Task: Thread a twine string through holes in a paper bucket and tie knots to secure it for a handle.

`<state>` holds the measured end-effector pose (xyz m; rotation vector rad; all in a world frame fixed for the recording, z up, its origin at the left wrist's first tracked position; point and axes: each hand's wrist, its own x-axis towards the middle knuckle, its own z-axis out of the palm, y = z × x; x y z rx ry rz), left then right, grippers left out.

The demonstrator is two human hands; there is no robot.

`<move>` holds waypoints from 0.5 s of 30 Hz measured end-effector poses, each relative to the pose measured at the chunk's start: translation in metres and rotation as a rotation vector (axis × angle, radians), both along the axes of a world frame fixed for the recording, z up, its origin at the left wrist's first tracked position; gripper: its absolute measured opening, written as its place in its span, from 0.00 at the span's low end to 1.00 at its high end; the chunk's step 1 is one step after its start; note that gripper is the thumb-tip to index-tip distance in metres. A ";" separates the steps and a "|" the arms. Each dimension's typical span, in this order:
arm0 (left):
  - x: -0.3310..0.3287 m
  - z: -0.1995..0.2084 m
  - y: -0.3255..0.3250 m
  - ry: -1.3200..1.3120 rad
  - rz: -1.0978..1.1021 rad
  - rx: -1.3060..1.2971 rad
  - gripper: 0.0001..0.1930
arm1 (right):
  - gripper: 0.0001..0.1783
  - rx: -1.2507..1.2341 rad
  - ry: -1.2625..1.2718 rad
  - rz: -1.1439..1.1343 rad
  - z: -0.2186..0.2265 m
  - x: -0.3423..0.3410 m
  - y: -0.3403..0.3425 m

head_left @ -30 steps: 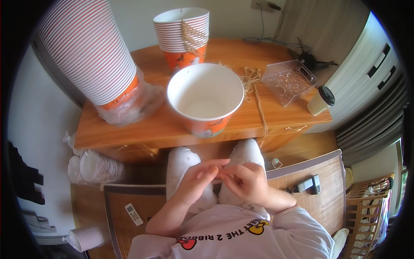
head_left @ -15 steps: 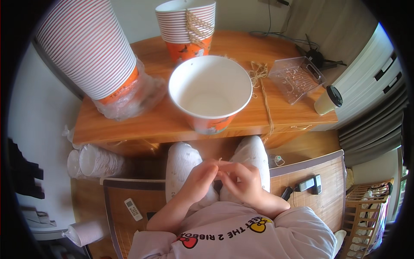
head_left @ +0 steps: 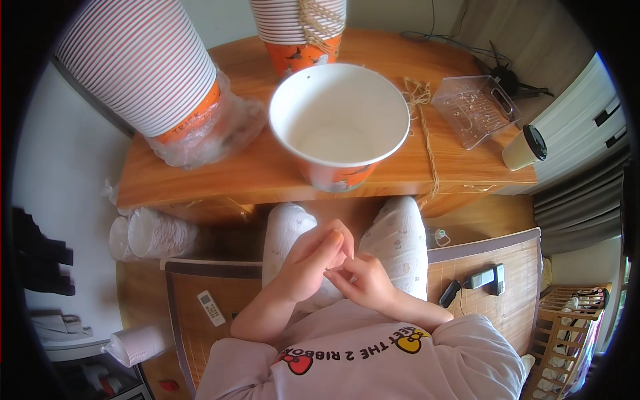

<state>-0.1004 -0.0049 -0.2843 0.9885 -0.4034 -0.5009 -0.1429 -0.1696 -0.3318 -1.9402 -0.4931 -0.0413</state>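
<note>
My left hand [head_left: 308, 263] and my right hand [head_left: 363, 281] meet over my lap, between my knees in pale patterned trousers [head_left: 400, 233]. The left fingers lie bent over the right fingertips, touching them. Anything small pinched between them is hidden. Just beyond my knees, a wide white paper bucket [head_left: 339, 123] with an orange print stands upright and empty at the near edge of the low wooden table [head_left: 247, 177]. A strand of tan twine [head_left: 427, 143] runs across the table to the right of the bucket and hangs over the front edge.
A tall striped stack of buckets [head_left: 143, 67] in torn plastic wrap lies at the left, and a second stack tied with twine [head_left: 300, 30] stands behind. A clear plastic box [head_left: 473, 110] and a lidded cup [head_left: 525, 147] sit at the right. More wrapped cups [head_left: 150, 233] and remotes [head_left: 487, 279] lie on the floor mat.
My head has dipped toward the table, so the bucket and table look larger. My hands stay together in my lap, with only small shifts of the fingers.
</note>
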 end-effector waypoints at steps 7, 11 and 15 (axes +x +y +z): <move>-0.003 0.017 -0.009 -0.217 0.136 0.224 0.16 | 0.16 0.348 -0.125 -0.174 0.024 0.027 -0.021; -0.002 0.011 -0.008 -0.223 0.066 0.241 0.19 | 0.24 0.733 -0.052 0.082 0.049 0.035 -0.022; -0.003 0.008 -0.011 -0.272 0.030 0.182 0.24 | 0.23 0.725 0.069 0.163 0.060 0.037 -0.016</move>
